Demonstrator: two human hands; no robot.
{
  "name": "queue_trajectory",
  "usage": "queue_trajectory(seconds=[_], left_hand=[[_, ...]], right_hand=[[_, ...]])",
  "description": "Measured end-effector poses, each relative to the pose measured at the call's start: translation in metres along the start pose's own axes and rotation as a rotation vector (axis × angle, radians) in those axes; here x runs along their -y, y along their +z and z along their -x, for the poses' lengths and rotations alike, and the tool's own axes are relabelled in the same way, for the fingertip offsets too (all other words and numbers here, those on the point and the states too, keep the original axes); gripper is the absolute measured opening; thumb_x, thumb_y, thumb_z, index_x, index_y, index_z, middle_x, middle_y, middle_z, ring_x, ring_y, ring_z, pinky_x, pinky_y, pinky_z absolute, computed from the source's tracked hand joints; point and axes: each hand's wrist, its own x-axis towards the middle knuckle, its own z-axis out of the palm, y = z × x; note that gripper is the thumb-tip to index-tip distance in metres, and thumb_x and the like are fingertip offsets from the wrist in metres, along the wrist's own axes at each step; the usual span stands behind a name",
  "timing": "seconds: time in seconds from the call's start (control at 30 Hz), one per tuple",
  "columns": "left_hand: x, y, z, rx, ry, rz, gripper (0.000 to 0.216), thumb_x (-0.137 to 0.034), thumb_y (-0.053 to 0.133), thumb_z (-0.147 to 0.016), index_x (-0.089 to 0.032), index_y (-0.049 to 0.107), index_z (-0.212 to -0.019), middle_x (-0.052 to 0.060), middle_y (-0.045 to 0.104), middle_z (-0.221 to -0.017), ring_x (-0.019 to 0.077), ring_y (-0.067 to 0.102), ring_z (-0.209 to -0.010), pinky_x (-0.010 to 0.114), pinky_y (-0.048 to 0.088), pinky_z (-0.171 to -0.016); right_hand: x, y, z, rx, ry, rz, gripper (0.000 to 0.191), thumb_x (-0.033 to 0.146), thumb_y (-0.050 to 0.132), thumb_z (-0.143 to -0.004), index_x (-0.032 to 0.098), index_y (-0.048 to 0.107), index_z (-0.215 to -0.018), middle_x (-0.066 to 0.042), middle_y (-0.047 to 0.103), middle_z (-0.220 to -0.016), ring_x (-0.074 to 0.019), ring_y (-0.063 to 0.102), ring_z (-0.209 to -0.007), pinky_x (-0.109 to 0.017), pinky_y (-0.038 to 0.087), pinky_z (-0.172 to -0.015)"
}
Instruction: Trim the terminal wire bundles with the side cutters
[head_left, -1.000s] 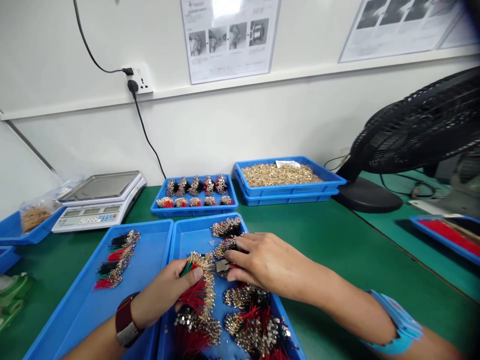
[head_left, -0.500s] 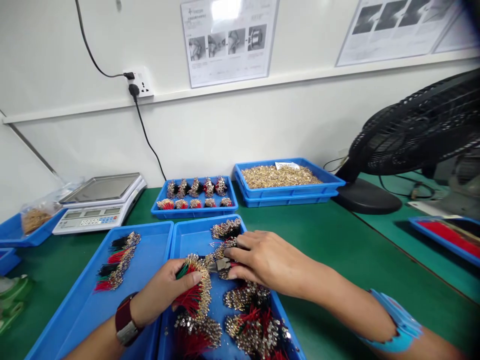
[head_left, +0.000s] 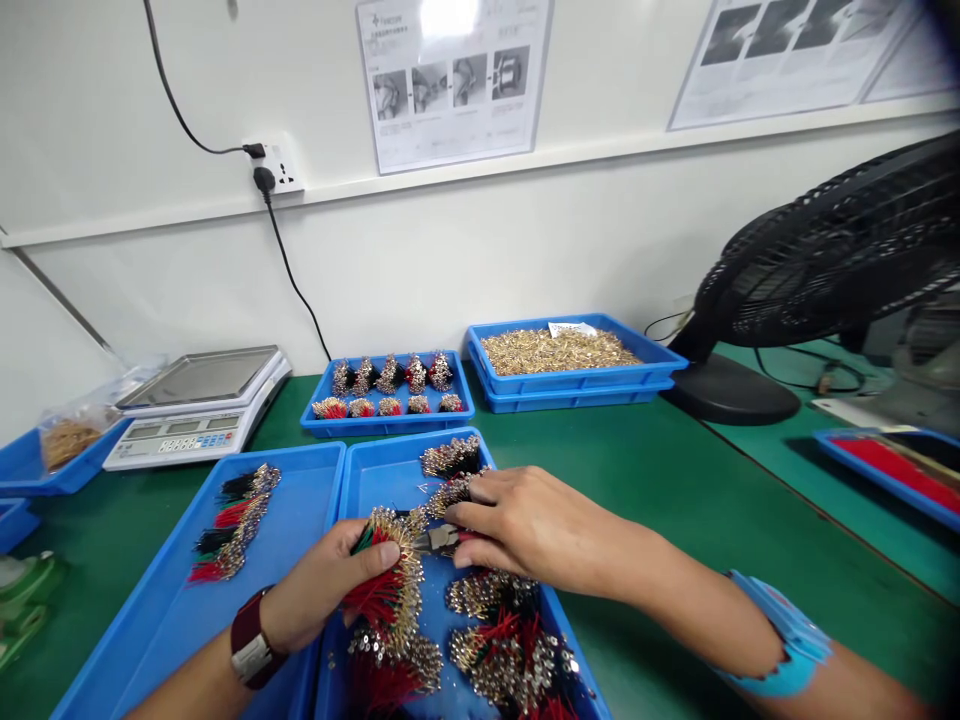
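Note:
My left hand (head_left: pixel 319 585) is closed round a bundle of short red wires with metal ring terminals (head_left: pixel 390 580), held over the near middle blue tray (head_left: pixel 375 478). My right hand (head_left: pixel 529 525) is closed on small cutting pliers (head_left: pixel 439 540), whose jaws point at the bundle's terminal end. Several more bundles of red, black and green terminal wires (head_left: pixel 510 650) lie in the same tray under and around both hands. A watch sits on my left wrist and a blue band on my right forearm.
The left blue tray (head_left: pixel 300 520) holds a row of wires (head_left: pixel 232 520). Behind stand a tray of sorted bundles (head_left: pixel 390 385), a tray of loose brass terminals (head_left: pixel 559 350), a weighing scale (head_left: pixel 199 400) and a black fan (head_left: pixel 817 270). Another tray (head_left: pixel 892 470) sits at far right.
Both hands stay nearly in place. The left hand has turned the bundle slightly, and the pliers have shifted a little against its terminal end.

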Motion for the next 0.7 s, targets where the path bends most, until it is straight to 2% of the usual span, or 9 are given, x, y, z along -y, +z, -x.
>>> queue_trajectory(seconds=[0.17,0.37,0.5,0.7], left_hand=[[0.002,0.003,-0.001,-0.047,0.033,-0.037,0.057,-0.066,0.074,-0.081,-0.012,0.069,-0.097,-0.002,0.06,-0.07,0.0089,0.045,-0.054,0.02,0.035,-0.046],[-0.006,-0.001,0.002,0.038,0.008,-0.09,0.054,-0.067,0.074,-0.08,-0.014,0.066,-0.087,-0.005,0.054,-0.062,0.0071,0.039,-0.048,0.018,0.031,-0.04],[-0.008,-0.005,0.002,0.091,-0.038,-0.093,0.057,-0.067,0.075,-0.078,-0.013,0.068,-0.094,-0.004,0.057,-0.064,0.0065,0.041,-0.045,0.017,0.032,-0.037],[-0.01,-0.007,0.004,0.173,-0.043,-0.047,0.053,-0.063,0.08,-0.075,-0.014,0.068,-0.09,-0.001,0.063,-0.068,0.0062,0.046,-0.044,0.016,0.034,-0.035]], right_hand=[[0.004,-0.002,0.003,0.016,-0.017,-0.02,0.044,0.055,0.04,-0.107,0.019,0.061,-0.093,-0.003,0.061,-0.077,-0.0166,0.052,-0.07,-0.033,0.028,-0.06],[0.006,-0.007,0.004,-0.013,-0.018,-0.042,0.046,0.056,0.039,-0.107,0.018,0.063,-0.098,-0.003,0.059,-0.078,-0.0162,0.05,-0.07,-0.033,0.03,-0.06],[0.004,-0.006,0.004,-0.028,-0.007,0.021,0.049,0.056,0.034,-0.108,0.018,0.064,-0.099,-0.004,0.059,-0.08,-0.0171,0.049,-0.07,-0.034,0.03,-0.062],[0.004,-0.003,0.003,-0.035,-0.02,0.034,0.053,0.058,0.032,-0.107,0.018,0.066,-0.104,-0.005,0.06,-0.082,-0.0184,0.049,-0.071,-0.034,0.03,-0.064]])
